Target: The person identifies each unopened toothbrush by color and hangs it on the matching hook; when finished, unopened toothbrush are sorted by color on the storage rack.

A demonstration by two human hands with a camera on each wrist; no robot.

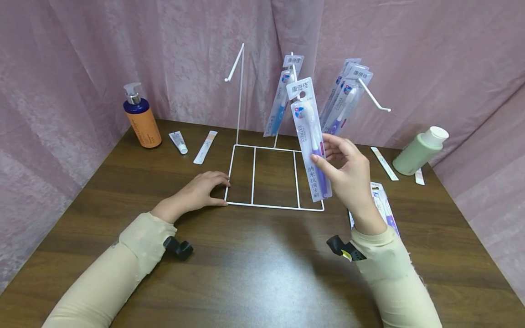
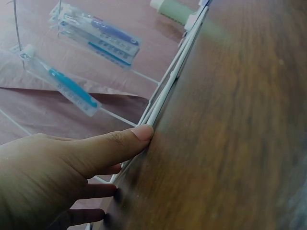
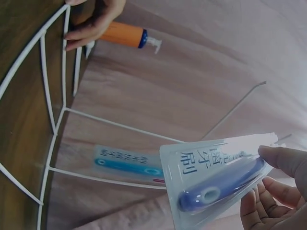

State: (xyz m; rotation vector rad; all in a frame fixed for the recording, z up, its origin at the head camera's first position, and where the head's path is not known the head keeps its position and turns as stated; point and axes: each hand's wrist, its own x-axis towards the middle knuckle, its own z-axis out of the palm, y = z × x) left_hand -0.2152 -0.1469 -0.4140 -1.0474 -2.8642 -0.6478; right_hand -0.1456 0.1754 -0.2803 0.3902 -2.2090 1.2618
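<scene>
A packaged toothbrush [image 1: 310, 141] is being pinched upright by the right hand [image 1: 348, 175] above the wire rack [image 1: 274, 177]. The rack's front-left corner is being pressed by the left hand [image 1: 197, 193], fingers flat on the table [image 1: 262, 264]

Looks like a staged mock-up of a shop display, not a real store. There's a dark brown wood-grain table [image 1: 254, 264] boxed in on all sides by wrinkly pink fabric curtains [image 1: 61, 68] (classic recording-booth backdrop). On it stands a white wire retail rack with peg hooks [image 1: 262, 177], with blister-packed toothbrushes [image 1: 283, 98] hanging off the hooks like in a drugstore aisle. Toiletries sit around it too: an orange pump bottle with a blue cap [image 1: 141, 119] and a pale green bottle with a white cap [image 1: 419, 151].
</scene>
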